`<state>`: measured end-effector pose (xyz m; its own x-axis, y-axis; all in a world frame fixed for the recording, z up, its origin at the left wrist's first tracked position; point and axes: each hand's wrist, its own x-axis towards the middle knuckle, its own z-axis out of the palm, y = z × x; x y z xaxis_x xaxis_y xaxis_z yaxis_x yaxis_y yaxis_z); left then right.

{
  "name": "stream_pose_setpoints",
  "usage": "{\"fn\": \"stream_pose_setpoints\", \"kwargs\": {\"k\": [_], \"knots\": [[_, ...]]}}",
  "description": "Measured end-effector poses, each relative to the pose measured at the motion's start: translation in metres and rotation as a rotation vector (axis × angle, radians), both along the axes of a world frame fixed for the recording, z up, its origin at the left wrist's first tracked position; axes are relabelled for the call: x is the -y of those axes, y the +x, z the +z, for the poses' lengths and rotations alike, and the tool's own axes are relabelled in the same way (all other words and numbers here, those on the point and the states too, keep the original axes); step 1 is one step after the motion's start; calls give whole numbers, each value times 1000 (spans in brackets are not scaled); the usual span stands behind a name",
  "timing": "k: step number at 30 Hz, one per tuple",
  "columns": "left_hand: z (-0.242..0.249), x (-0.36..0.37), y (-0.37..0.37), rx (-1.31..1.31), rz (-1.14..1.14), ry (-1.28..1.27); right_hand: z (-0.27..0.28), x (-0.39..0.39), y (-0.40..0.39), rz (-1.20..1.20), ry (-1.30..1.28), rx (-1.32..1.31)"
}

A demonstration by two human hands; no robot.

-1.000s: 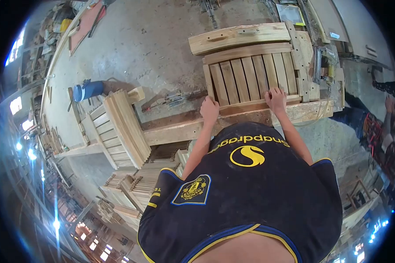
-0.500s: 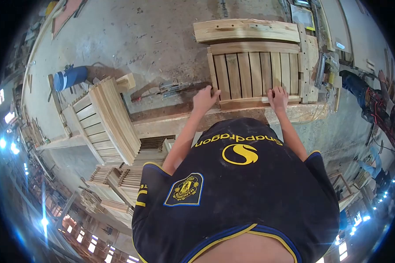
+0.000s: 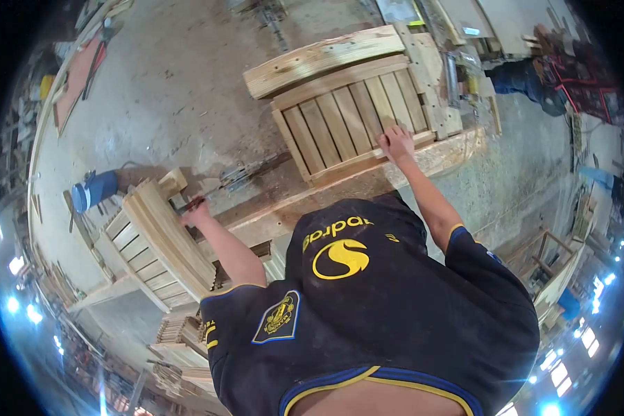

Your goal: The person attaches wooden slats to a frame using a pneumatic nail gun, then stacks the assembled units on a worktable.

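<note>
A slatted wooden panel (image 3: 353,114) with a frame around it lies on the bench ahead of me, turned at a slant. My right hand (image 3: 397,144) is on its near rail, the fingers curled over the edge. Off to the left, my left hand (image 3: 197,213) is beside a stack of curved boards, closed around something dark and narrow whose kind I cannot make out. Metal tools (image 3: 239,177) lie on the bench just right of that hand. Along the panel's far side runs a thick curved wooden board (image 3: 326,59) with dark holes.
A second slatted frame (image 3: 135,249) and curved boards (image 3: 166,236) stand at the left. A blue cylinder-shaped object (image 3: 96,191) lies beyond them. At the right of the panel are a drilled board (image 3: 433,83) and metal clamp parts (image 3: 464,83). Another person (image 3: 534,83) is at upper right.
My left hand has let go of the panel's left corner and moved left to the dark thing near the curved boards. My right hand stays on the near rail. The view has turned.
</note>
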<state>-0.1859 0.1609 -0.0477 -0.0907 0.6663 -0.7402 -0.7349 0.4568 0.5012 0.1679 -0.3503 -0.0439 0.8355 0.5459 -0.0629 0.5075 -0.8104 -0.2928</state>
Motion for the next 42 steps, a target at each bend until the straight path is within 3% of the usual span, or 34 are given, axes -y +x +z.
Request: {"fn": "stream_pose_setpoints", "kwargs": {"k": [2,4,5,7,8,10,11,12,14,16,18,19,20,21,23,24,26,28,29,30,32,33,35,36,38,39,41,42], "knots": [[52,38,17,242,-125,368,-1,2,-1,-10,6,7],[99,70,55,11,-349,473,-4,0,0,-29,15,17],[102,81,76,25,-368,469,-6,0,0,-20,37,41],[100,103,106,-640,-1290,699,-2,2,1,-12,37,62],[100,111,116,-634,-1293,680,1,1,0,-13,22,30],[94,117,137,-1006,-1886,808,2,3,2,-11,2,-4],[80,117,135,-998,-1710,928,0,2,5,1,21,15],[81,120,146,-996,-1720,922,-2,2,3,13,41,25],[91,132,168,-1212,-2182,1207,1,3,4,34,58,41],[103,138,162,-1104,-2117,1214,8,1,5,12,146,-7],[99,125,201,-1006,-1953,1258,1,-7,20,-204,234,-283],[108,119,219,-920,-2020,1174,2,-22,47,-140,240,-268],[115,114,240,-830,-2068,1094,15,-49,84,-246,456,-237],[115,102,277,-982,-1925,1175,35,-73,121,-363,670,-221],[91,57,365,-1246,-1608,1337,75,-133,226,-292,808,-95],[97,34,423,-1037,-1448,1210,88,-157,280,-303,842,-167],[78,-27,531,-1185,-1257,1423,107,-216,376,-250,1078,-71],[33,-77,622,-1292,-963,1731,82,-260,469,-219,1019,162],[-10,-110,671,-1321,-994,1640,78,-264,474,-226,1010,155],[-51,-131,703,-1351,-1036,1541,83,-270,477,-145,1054,-82],[-61,-140,732,-1339,-1312,1560,101,-279,479,-16,1120,-557],[-56,-138,734,-1326,-1347,1545,105,-281,482,52,1144,-793],[-27,-120,707,-883,-1454,1328,126,-252,438,-100,783,-932],[-8,-111,695,-668,-1479,1219,116,-242,414,-127,776,-939],[31,-71,663,-173,-1199,1073,83,-230,376,-102,496,-374],[40,-46,626,-174,-1215,1053,73,-223,375,-116,484,-388],[50,-2,554,88,-1568,740,56,-211,374,-156,747,-492],[40,45,539,-655,-1289,1298,39,-205,370,-199,758,-484]]}}
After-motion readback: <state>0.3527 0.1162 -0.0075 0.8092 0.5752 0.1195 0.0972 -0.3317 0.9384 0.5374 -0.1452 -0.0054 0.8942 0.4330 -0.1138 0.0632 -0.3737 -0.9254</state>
